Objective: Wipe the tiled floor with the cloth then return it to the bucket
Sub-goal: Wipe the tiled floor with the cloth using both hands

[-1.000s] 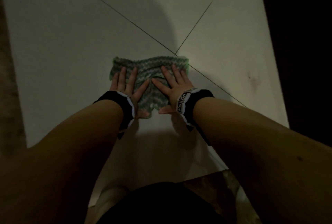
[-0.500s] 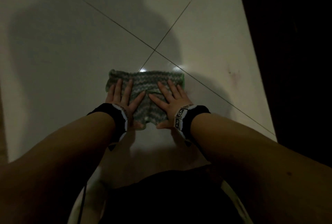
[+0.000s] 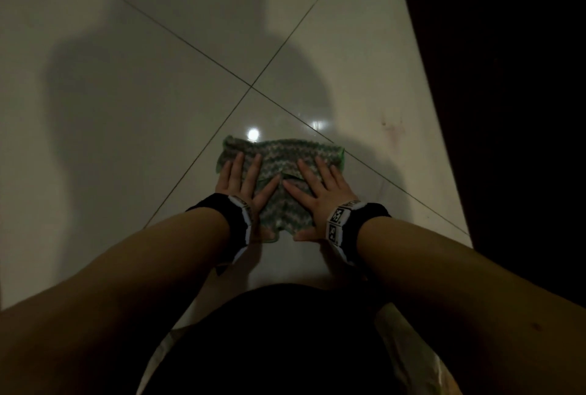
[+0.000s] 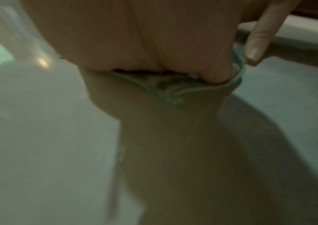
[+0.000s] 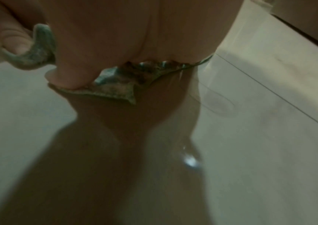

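Observation:
A green and white striped cloth (image 3: 282, 153) lies flat on the pale glossy tiled floor (image 3: 126, 109), just below where four tiles meet. My left hand (image 3: 244, 182) presses its left half with straight, spread fingers. My right hand (image 3: 317, 185) presses the right half the same way. Both thumbs point toward each other over the cloth's middle. In the left wrist view the cloth's edge (image 4: 166, 91) shows under the heel of the palm. The right wrist view shows the crumpled cloth hem (image 5: 116, 91) under the palm. No bucket is in view.
Grout lines (image 3: 196, 46) cross the floor diagonally. A dark area (image 3: 507, 109) borders the tiles along the right side. A faint reddish mark (image 3: 393, 128) sits on the tile right of the cloth. My dark-clothed body (image 3: 279, 347) fills the bottom centre.
Both hands have pulled the cloth toward my body, away from the tile junction, which it had covered a second ago. Hands stay flat on it.

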{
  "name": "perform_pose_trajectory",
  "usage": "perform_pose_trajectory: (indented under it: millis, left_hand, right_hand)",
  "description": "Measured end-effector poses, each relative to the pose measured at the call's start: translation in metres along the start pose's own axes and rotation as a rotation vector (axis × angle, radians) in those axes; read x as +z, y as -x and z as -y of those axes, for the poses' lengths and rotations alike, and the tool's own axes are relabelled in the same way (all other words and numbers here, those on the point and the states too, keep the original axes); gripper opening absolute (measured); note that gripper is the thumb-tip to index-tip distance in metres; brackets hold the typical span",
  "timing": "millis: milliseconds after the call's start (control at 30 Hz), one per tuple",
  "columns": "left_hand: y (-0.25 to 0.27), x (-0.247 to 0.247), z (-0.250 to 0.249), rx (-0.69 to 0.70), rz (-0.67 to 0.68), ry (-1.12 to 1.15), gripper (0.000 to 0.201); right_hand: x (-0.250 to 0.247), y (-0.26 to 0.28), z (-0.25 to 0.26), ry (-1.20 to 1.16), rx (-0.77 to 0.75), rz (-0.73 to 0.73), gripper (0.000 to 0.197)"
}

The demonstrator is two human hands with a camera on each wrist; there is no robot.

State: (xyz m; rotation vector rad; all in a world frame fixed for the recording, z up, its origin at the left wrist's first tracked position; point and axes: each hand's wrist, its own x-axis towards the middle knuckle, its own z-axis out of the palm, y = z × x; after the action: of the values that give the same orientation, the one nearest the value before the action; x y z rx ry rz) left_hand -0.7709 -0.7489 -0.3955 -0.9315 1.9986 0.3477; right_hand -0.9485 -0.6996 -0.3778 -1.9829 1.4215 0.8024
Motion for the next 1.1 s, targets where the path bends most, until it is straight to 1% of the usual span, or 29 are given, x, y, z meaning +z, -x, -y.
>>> perform_pose_trajectory:
  millis: [233,300,367,433,567,667,800,900,1000,1067,1100]
  left_hand:
    - [-0.004,-0.013,-0.014,0.108,-0.020,-0.144,0.122]
    - [-0.010,-0.016,-0.017,0.122,-0.030,-0.164,0.119]
    - [-0.017,-0.022,-0.021,0.141,-0.054,-0.197,0.124]
    - [-0.022,-0.032,-0.028,0.162,-0.066,-0.238,0.131]
    - [-0.034,-0.060,-0.049,0.195,-0.065,-0.270,0.133]
    - [-0.042,-0.083,-0.064,0.219,-0.075,-0.302,0.131]
    - [-0.058,-0.109,-0.076,0.228,-0.138,-0.294,0.126]
    - [-0.076,-0.125,-0.078,0.243,-0.245,-0.284,0.124]
    - [-0.096,-0.134,-0.079,0.215,-0.315,-0.267,0.124]
    - [-0.108,-0.140,-0.079,0.185,-0.369,-0.227,0.123]
    - [-0.113,-0.142,-0.078,0.176,-0.393,-0.184,0.126]
  right_hand:
    - [0.022,0.013,-0.013,-0.044,0.064,0.008,0.105]
    - [0.029,0.015,-0.017,-0.088,0.101,0.005,0.104]
    - [0.035,0.019,-0.020,-0.141,0.158,-0.002,0.103]
    - [0.037,0.022,-0.027,-0.189,0.205,0.005,0.102]
    - [0.032,0.030,-0.053,-0.251,0.272,0.029,0.102]
    - [0.029,0.035,-0.077,-0.283,0.325,0.011,0.101]
    - [0.026,0.032,-0.104,-0.311,0.375,-0.014,0.102]
    - [0.020,0.024,-0.125,-0.336,0.413,-0.034,0.104]
    - [0.008,0.017,-0.147,-0.340,0.413,-0.063,0.104]
    - [-0.001,0.011,-0.159,-0.321,0.399,-0.087,0.104]
    - [-0.005,0.008,-0.164,-0.311,0.395,-0.100,0.104]
